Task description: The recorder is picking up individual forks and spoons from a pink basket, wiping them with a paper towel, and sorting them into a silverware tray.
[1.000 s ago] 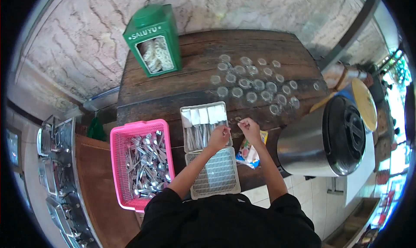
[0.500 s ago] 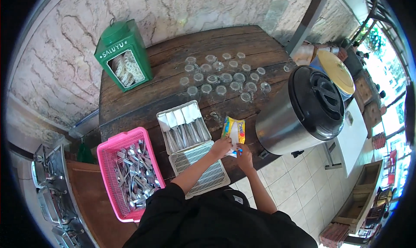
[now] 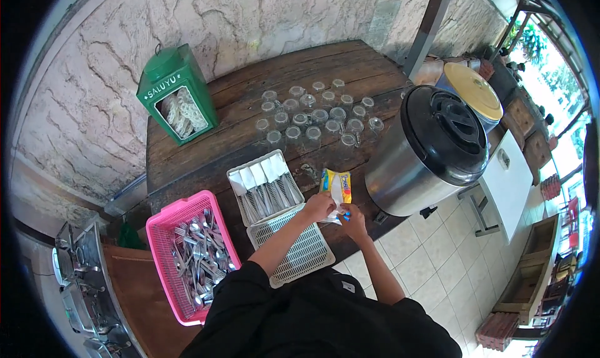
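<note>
A yellow and blue soft packet of white tissues [image 3: 337, 181] lies on the wooden table in front of me. My left hand [image 3: 320, 206] is closed at its left side, fingers bent on the white part. On the near end my right hand [image 3: 354, 220] pinches the packet, where a bit of blue wrapper shows. The fingertips are small and partly hidden. Left of the packet stands an off-white cutlery tray [image 3: 250, 220], holding several forks or spoons with white paper wrapped around their upper ends. Its perforated lid [image 3: 294, 248] lies nearer, partly under my left forearm.
A pink basket [image 3: 164, 258] full of loose cutlery sits at the left. Several upturned glass mugs [image 3: 320, 115] cover the table's middle. A green tin [image 3: 178, 95] with pale crackers stands at the back left. A steel drink urn [image 3: 400, 173] rises close on the right.
The view has shifted a little. Both hands stay at the tissue packet, with the fingers only slightly moved near its end. The tray and its lid look the same.
</note>
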The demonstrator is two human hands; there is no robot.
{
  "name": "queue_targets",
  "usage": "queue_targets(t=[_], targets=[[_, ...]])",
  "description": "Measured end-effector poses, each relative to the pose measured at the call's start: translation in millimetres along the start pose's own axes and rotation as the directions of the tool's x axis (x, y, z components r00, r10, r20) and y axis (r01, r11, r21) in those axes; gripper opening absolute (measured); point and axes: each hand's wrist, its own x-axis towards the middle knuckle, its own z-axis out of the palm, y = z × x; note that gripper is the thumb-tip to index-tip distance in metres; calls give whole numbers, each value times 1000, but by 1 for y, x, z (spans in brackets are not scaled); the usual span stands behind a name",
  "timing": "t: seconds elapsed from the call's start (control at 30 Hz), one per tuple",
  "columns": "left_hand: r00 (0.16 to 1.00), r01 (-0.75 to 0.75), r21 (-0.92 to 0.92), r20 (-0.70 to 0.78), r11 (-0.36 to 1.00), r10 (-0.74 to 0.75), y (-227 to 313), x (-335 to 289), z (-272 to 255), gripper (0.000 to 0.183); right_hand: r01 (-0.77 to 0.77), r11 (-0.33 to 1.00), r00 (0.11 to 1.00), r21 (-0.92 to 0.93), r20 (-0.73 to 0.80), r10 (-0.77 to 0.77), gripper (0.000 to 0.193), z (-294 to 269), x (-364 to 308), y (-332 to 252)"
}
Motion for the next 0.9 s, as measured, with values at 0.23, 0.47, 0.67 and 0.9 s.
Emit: queue_targets(t=[0.23,0.47,0.67,0.9], targets=[[996,62,-382,-30,922,-80,-8,1,-29,15,-72,994,997,84,-29,75,29,-6,6,-21],[968,205,-534,-13,820,-251,1,4,-57,18,-94,992,981,84,-163,107,25,-13,20,-27],[914,166,-896,-17,411,-406,4,-6,-71,21,-43,889,971,456,-191,145,31,-28,37,-82],[895,194,-981,176,4,-410,24,-44,-103,27,53,967,994,249,-108,-27,21,-52,38,-120]])
